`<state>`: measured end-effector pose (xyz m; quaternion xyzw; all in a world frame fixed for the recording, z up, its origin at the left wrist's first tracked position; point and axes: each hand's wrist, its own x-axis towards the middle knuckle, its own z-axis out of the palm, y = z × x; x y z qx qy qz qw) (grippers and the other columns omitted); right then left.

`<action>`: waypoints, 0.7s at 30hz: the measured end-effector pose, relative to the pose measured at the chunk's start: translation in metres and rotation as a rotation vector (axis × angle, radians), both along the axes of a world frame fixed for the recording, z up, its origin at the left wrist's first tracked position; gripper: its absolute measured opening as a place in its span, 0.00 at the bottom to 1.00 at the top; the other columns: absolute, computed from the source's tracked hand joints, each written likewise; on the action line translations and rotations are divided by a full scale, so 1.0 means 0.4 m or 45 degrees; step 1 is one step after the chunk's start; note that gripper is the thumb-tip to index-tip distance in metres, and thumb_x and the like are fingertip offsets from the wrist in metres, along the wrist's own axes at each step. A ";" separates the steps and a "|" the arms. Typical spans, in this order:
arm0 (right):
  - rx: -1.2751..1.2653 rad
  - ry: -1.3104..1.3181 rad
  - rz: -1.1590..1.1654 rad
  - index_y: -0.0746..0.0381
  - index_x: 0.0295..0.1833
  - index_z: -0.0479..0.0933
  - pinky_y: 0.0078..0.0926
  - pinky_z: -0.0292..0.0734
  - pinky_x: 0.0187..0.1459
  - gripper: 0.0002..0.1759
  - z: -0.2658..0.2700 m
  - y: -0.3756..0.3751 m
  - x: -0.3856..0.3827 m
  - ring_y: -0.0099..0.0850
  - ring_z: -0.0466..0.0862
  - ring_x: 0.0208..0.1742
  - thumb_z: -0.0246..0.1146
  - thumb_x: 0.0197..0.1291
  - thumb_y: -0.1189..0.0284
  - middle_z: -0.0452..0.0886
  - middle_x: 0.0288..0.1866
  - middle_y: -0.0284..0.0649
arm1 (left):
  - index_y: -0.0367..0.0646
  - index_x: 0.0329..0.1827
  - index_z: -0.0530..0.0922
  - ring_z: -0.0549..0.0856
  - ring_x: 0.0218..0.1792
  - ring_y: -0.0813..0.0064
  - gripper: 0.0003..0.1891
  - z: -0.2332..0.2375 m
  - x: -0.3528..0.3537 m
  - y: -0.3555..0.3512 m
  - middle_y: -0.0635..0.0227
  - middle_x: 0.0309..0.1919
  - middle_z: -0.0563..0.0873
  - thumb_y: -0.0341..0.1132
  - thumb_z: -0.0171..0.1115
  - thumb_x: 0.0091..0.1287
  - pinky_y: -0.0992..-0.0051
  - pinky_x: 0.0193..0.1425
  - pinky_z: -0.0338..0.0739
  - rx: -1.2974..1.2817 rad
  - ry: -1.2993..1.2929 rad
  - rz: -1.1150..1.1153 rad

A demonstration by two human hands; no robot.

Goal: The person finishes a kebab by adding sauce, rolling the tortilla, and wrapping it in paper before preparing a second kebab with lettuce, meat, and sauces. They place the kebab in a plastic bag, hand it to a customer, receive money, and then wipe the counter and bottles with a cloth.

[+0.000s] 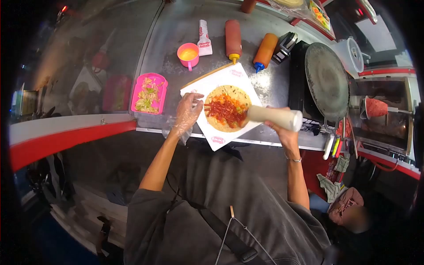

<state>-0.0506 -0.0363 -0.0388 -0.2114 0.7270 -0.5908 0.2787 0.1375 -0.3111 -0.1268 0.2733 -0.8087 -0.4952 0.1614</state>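
Evidently, a dressing step is judged to be in hand. A pale bottle [273, 116] is held tilted by the right hand [282, 127], its blurred tip directed over the right side of the filling [223, 111]; whether any sauce is being released cannot be confirmed. The right grip is found closed around the bottle. The left hand [189, 109], covered by a clear glove, is placed at the left edge of the flatbread [215, 125] with fingers loosely curled; whether anything is pinched cannot be told. The flatbread is laid flat and unfolded on the paper [242, 81], which is set at the front of the desk [173, 40]. By judgement, an even pass across the filling is called for, with the paper kept steady and the rim left uncoated.
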 end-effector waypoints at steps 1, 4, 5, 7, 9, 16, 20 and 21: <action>0.156 0.215 0.155 0.67 0.50 0.77 0.28 0.85 0.52 0.24 0.023 0.014 0.005 0.28 0.86 0.52 0.79 0.48 0.81 0.87 0.50 0.44 | 0.36 0.53 0.80 0.88 0.42 0.62 0.13 0.004 -0.003 0.006 0.56 0.49 0.84 0.31 0.62 0.67 0.65 0.52 0.80 0.014 0.015 0.049; -0.034 0.104 0.093 0.67 0.47 0.79 0.26 0.84 0.51 0.21 0.029 0.024 -0.023 0.27 0.86 0.49 0.79 0.47 0.80 0.88 0.48 0.42 | 0.36 0.53 0.80 0.86 0.48 0.63 0.13 0.026 0.006 0.033 0.57 0.48 0.83 0.31 0.62 0.69 0.66 0.53 0.80 -0.070 -0.043 0.078; -0.102 -0.088 -0.054 0.66 0.46 0.81 0.25 0.83 0.50 0.21 0.020 0.022 -0.038 0.27 0.86 0.48 0.80 0.46 0.80 0.88 0.47 0.41 | 0.37 0.54 0.81 0.85 0.51 0.64 0.13 0.031 0.012 0.046 0.57 0.49 0.83 0.30 0.61 0.70 0.67 0.54 0.80 -0.110 -0.062 0.088; -0.069 0.000 -0.011 0.66 0.46 0.82 0.25 0.83 0.50 0.20 0.016 0.033 -0.052 0.27 0.86 0.47 0.80 0.47 0.79 0.88 0.48 0.41 | 0.38 0.54 0.81 0.84 0.54 0.64 0.13 0.015 0.017 0.066 0.57 0.50 0.82 0.29 0.62 0.69 0.67 0.56 0.80 -0.122 -0.041 0.107; 0.034 0.371 0.377 0.66 0.47 0.80 0.25 0.82 0.50 0.19 -0.002 0.053 -0.050 0.26 0.86 0.47 0.79 0.50 0.79 0.88 0.49 0.42 | 0.37 0.55 0.80 0.84 0.55 0.63 0.13 0.010 0.015 0.082 0.57 0.53 0.81 0.29 0.62 0.69 0.66 0.59 0.80 -0.121 -0.023 0.154; -0.098 0.131 0.314 0.64 0.49 0.76 0.24 0.82 0.51 0.22 -0.028 0.037 -0.065 0.25 0.85 0.48 0.79 0.51 0.76 0.88 0.48 0.41 | 0.36 0.52 0.81 0.84 0.52 0.60 0.13 -0.012 0.010 0.080 0.57 0.50 0.81 0.32 0.65 0.68 0.65 0.56 0.82 -0.071 0.016 0.236; -0.092 -0.003 0.227 0.66 0.49 0.77 0.26 0.82 0.51 0.22 -0.041 -0.004 -0.084 0.26 0.85 0.48 0.79 0.50 0.77 0.88 0.47 0.42 | 0.36 0.52 0.81 0.85 0.52 0.61 0.13 -0.006 0.014 0.084 0.57 0.50 0.80 0.31 0.66 0.67 0.66 0.56 0.82 -0.090 -0.001 0.208; -0.238 -0.129 0.144 0.66 0.49 0.77 0.26 0.83 0.51 0.22 -0.031 -0.014 -0.090 0.26 0.85 0.48 0.79 0.51 0.77 0.88 0.47 0.42 | 0.36 0.52 0.81 0.85 0.52 0.62 0.13 -0.007 0.014 0.080 0.57 0.50 0.80 0.31 0.66 0.67 0.67 0.56 0.82 -0.121 -0.014 0.186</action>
